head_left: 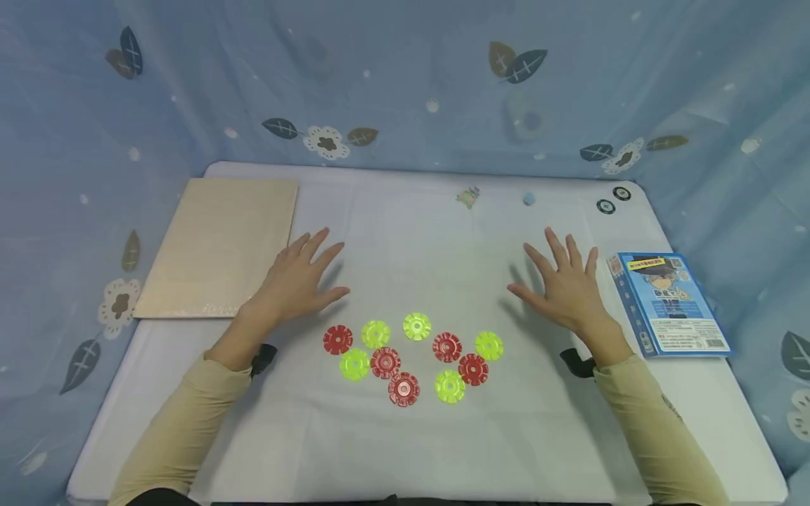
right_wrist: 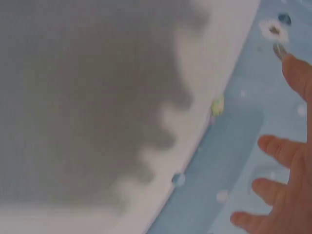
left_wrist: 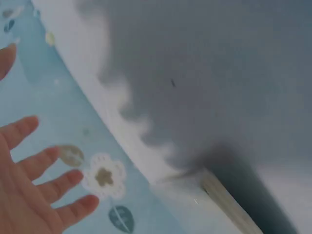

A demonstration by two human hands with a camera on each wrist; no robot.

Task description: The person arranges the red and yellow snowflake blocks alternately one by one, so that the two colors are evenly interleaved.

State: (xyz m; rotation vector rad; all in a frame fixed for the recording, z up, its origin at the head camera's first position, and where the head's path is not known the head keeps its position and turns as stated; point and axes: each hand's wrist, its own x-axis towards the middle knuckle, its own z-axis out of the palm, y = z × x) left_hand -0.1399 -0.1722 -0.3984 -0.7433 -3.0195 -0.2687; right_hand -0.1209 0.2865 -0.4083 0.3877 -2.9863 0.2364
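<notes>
Above the white table, my left hand (head_left: 294, 282) is held with its fingers spread, just right of a flat tan board (head_left: 218, 246) and holding nothing. My right hand (head_left: 566, 289), fingers likewise fanned out and bare, hovers left of a blue box (head_left: 673, 302). Between and below the hands lie several notched round plastic discs, some red (head_left: 338, 339) and some yellow-green (head_left: 417, 327), in a loose scattered row. Neither hand touches them. Both wrist views show spread fingers, the left hand (left_wrist: 34, 190) and the right hand (right_wrist: 285, 190), over shadowed tabletop.
Toward the table's back edge lie a small multicoloured piece (head_left: 468, 197), a little blue piece (head_left: 529, 199) and two dark ringed discs (head_left: 605, 206). A blue patterned curtain (head_left: 405, 84) surrounds the back and sides of the white table (head_left: 392, 253).
</notes>
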